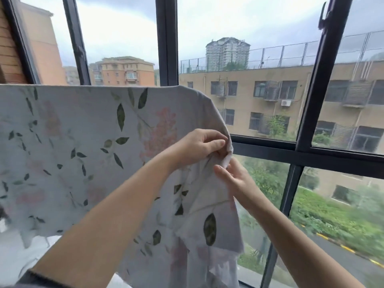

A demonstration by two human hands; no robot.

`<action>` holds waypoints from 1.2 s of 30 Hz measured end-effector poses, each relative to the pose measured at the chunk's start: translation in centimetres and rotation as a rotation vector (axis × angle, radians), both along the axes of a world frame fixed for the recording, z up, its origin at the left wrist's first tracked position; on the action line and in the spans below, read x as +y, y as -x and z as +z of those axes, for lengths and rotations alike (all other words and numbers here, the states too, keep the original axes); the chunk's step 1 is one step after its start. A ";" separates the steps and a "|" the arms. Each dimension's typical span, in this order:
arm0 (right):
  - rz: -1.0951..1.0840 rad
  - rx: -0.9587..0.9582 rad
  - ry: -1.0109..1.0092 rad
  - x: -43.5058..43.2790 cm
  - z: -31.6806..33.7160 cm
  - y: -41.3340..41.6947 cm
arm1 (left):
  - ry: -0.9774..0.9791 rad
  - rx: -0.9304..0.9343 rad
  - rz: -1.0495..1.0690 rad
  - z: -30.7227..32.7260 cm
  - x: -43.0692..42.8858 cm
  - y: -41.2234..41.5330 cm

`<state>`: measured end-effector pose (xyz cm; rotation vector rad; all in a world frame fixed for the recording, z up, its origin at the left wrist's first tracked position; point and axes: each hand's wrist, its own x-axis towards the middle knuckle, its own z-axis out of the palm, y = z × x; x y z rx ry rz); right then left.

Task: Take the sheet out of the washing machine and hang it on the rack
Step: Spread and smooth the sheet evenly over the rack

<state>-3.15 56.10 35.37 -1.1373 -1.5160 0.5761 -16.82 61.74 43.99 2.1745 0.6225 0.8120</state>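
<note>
Mostly done — sheet (pixel 83 142) already draped over the rack, itself hidden under the fold. Pinching its right edge with left hand (pixel 197 146) and right hand (pixel 236 179), fingers clamped on cloth — only straightening left, seemingly.

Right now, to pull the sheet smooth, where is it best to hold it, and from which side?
Take the sheet by its right side edge, just below the top fold, coming from the right side. There the cloth curls and bunches, while the left part hangs flat. The left hand and right hand pinch it there.
</note>
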 end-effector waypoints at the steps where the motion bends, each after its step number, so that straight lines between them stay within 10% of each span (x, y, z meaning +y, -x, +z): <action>1: -0.027 -0.015 -0.004 0.1 0.4 -0.1 | 0.015 0.006 -0.070 0.3 0.1 0.0; 9: -0.504 -0.301 0.067 -0.7 5.5 -4.9 | -1.091 -0.011 0.421 4.1 4.6 0.1; 18: -1.149 -1.133 0.099 -3.5 13.3 -8.2 | -1.130 0.261 0.378 6.7 10.6 0.4; 29: -1.152 -1.175 0.674 -4.2 12.3 -10.9 | -1.084 0.085 0.377 6.8 11.6 0.4; 36: -1.316 -0.730 0.603 -4.0 10.8 -12.8 | -1.077 0.094 0.399 6.6 10.6 -0.1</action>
